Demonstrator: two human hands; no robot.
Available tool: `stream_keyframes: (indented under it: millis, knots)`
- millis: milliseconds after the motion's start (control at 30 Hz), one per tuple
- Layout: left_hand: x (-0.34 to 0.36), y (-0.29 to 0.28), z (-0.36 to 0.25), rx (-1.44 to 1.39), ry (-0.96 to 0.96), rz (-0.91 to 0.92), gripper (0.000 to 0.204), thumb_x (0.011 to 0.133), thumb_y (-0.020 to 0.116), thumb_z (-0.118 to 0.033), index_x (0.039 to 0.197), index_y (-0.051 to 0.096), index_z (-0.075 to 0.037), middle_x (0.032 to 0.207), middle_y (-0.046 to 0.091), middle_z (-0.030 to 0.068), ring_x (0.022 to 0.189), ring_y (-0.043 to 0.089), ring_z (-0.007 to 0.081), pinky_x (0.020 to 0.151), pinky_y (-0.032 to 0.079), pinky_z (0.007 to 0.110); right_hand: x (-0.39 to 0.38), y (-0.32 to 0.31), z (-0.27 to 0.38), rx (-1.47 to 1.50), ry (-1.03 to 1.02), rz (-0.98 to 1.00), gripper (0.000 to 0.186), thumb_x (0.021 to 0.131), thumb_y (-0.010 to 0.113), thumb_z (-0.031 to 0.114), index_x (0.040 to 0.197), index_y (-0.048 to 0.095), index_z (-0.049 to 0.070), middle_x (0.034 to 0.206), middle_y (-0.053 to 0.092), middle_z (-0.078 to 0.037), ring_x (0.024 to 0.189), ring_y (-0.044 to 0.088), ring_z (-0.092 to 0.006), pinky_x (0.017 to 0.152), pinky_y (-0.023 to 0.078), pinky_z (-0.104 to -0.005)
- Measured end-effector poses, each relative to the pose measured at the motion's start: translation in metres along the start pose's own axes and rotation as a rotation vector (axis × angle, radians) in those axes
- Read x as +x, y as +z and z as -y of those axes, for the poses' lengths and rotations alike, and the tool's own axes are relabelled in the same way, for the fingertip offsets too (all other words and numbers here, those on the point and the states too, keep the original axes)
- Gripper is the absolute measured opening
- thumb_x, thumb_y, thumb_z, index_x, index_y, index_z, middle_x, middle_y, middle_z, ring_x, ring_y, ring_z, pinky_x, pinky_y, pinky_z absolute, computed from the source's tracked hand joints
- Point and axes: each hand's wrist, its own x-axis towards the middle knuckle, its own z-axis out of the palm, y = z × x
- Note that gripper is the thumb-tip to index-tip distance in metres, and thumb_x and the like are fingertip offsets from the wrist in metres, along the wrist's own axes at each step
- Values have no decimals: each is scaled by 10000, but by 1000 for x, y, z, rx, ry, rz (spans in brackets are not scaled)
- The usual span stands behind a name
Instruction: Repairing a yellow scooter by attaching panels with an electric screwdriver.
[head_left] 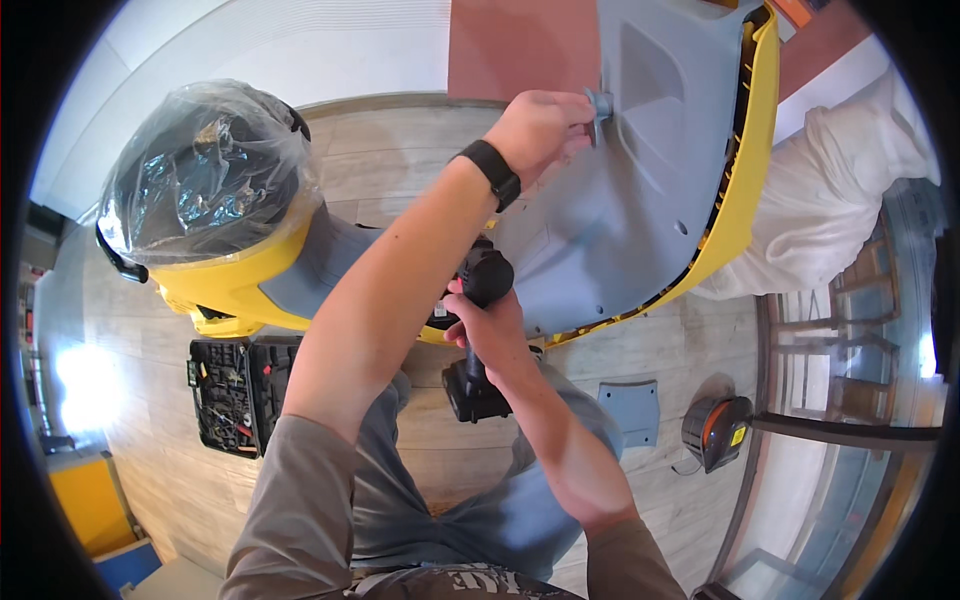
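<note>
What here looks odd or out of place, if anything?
A grey plate lies on the floor, apart from the scooter, and a dark gap shows between the scooter's grey panel and yellow rim, so it looks partly undone. I see nothing spilled.

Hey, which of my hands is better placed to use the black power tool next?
Probably your right hand: it grips the black power tool, while your left hand is occupied farther forward, holding the grey fitting at the grey panel.

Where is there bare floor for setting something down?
Bare floor shows left of the open toolbox, and below the flat grey plate, right of the right forearm. It is crowded around the right hand, with the power tool, left forearm and scooter close by.
</note>
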Motion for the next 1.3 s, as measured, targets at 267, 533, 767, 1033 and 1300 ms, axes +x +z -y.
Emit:
stream_keyframes:
  millis: [267,533,767,1033,1300]
  knots:
    - [-131,-39,-2,621,701,-467,135,787,592,-2,914,560,-28,858,539,35,774,484,136,706,415,267,10,3,15,-591,-681,-287,747,750,766,135,1373,369,28,1031,672,-223,859,679,-407,714,548,-453]
    - [-181,-76,39,285,91,-59,717,825,667,-48,1445,308,-61,1342,465,93,1226,475,196,1015,400,342,22,12,17,-651,-903,-270,914,750,737,48,1487,204,-43,1390,409,-270,1237,493,-415,987,463,-434]
    - [-130,-74,38,106,-137,-46,405,872,714,-168,1224,560,-39,1102,636,84,1038,603,176,918,496,343,41,18,23,-588,-985,-234,891,773,697,-25,1510,197,-30,1383,465,-209,1195,549,-294,1001,463,-372]
    - [-112,-104,42,-288,-213,-152,235,907,635,-205,1093,608,-63,935,674,83,693,640,150,657,547,295,13,12,31,-965,-1002,-195,807,798,692,62,1477,264,-16,1488,298,-302,1337,409,-434,1070,382,-459]
    - [-115,-104,19,28,-76,-131,144,845,677,-104,977,643,-59,723,615,23,519,506,86,495,423,242,78,-33,95,-162,-566,-412,606,963,591,170,1469,303,5,1369,497,-161,1268,500,-261,1048,399,-397]
